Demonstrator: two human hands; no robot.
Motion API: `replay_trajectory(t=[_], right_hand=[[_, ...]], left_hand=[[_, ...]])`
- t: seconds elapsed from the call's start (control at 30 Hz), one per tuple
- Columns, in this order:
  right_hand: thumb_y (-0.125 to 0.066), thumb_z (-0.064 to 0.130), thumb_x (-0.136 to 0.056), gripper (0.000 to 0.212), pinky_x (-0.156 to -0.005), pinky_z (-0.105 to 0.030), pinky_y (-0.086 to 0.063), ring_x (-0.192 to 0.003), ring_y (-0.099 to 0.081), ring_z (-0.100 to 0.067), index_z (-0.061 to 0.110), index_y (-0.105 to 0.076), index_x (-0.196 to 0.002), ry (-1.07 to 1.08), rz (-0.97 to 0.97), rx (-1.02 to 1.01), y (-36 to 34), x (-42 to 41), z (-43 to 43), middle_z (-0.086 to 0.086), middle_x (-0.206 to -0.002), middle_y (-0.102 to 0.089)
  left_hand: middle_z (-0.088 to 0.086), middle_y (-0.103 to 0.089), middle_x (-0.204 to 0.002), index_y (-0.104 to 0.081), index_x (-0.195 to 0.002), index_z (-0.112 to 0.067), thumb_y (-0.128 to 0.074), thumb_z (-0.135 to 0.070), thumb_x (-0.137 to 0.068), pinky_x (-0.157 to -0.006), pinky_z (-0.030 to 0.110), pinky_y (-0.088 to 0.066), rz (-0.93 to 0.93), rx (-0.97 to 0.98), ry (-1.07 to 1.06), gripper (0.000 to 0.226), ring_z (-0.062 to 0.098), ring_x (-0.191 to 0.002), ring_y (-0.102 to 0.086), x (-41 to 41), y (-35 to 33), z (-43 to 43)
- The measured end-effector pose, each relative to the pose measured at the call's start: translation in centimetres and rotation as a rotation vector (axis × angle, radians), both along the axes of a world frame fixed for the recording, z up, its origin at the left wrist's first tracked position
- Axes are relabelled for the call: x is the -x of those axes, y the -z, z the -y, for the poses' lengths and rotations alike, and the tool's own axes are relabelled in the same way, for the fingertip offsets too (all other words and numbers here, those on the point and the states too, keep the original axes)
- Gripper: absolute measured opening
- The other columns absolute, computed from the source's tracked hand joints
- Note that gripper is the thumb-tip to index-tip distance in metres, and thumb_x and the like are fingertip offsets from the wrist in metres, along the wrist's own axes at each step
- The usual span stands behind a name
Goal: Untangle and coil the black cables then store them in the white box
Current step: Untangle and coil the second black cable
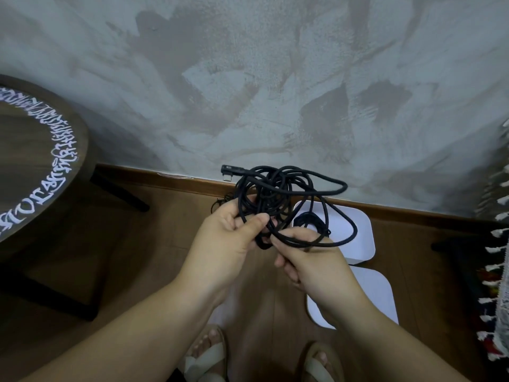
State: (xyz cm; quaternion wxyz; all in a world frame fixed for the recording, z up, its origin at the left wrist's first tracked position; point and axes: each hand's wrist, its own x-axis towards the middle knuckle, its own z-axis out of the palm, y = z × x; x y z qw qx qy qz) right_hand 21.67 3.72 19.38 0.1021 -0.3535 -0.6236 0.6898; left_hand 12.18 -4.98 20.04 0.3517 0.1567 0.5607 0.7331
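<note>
- The black cable is one loose tangle of many loops, held in the air just above and to the left of the white box, which stands open on the floor.
- The left hand is closed around the middle of the tangle, with the thumb pressing several strands against the fingers.
- The right hand, in front of the box's near edge, pinches a single strand of the biggest loop, which hangs over the box.
- The angled plug sticks out free at the side of the tangle far from the box. I think this end is the best place to start, by following it back through the loops.
- It seems better to relax the left grip a little, because tight pulling will likely close the loops into knots.
- Each crossing should be opened wide and the plug passed through it, not the whole bundle.
- Something dark lies inside the box; I cannot tell if it is another cable or part of this one.
- A second white piece, probably the lid, lies just nearer than the box.
</note>
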Motion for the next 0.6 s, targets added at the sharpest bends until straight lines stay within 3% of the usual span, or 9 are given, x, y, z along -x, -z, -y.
replay_trajectory(t=[0.17, 0.3, 0.43, 0.6], right_hand=[[-0.057, 0.02, -0.092, 0.009, -0.045, -0.024, -0.043, -0.048, -0.05, -0.009, 0.018, -0.065, -0.09, -0.066, 0.052, -0.022, 0.06, -0.55, -0.05, 0.002, -0.063, -0.062], [-0.055, 0.011, -0.092, 0.009, -0.038, -0.017, -0.033, -0.04, -0.043, -0.004, 0.011, -0.064, -0.091, -0.034, 0.005, 0.026, -0.08, -0.51, 0.22, 0.0, -0.059, -0.056], [-0.052, 0.003, -0.093, 0.017, -0.034, -0.013, -0.027, -0.033, -0.037, -0.002, 0.009, -0.061, -0.08, 0.071, -0.079, 0.082, 0.13, 0.15, -0.07, -0.001, -0.055, -0.051], [-0.053, 0.012, -0.093, 0.007, -0.04, -0.02, -0.034, -0.041, -0.039, -0.008, 0.011, -0.06, -0.092, 0.037, -0.038, 0.119, 0.48, -0.28, 0.2, -0.001, -0.055, -0.055]], left_hand=[[0.017, -0.071, -0.092, -0.063, -0.106, -0.01, -0.052, 0.005, -0.089, -0.084, 0.034, -0.055, -0.06, -0.039, -0.042, 0.025, 0.023, -0.089, -0.068, 0.44, -0.44, 0.23], [0.011, -0.073, -0.093, -0.063, -0.106, -0.009, -0.058, 0.001, -0.086, -0.085, 0.036, -0.055, -0.081, -0.061, 0.012, 0.024, 0.026, -0.094, -0.068, 0.47, -0.36, 0.39], [0.01, -0.072, -0.099, -0.063, -0.101, -0.015, -0.067, -0.002, -0.077, -0.089, 0.04, -0.054, -0.065, -0.082, 0.049, 0.027, 0.025, -0.097, -0.067, 0.08, -0.03, 0.06], [0.006, -0.072, -0.086, -0.062, -0.101, -0.01, -0.056, -0.001, -0.085, -0.075, 0.032, -0.057, -0.046, -0.063, -0.017, 0.02, 0.019, -0.082, -0.067, 0.51, 0.11, 0.12]])
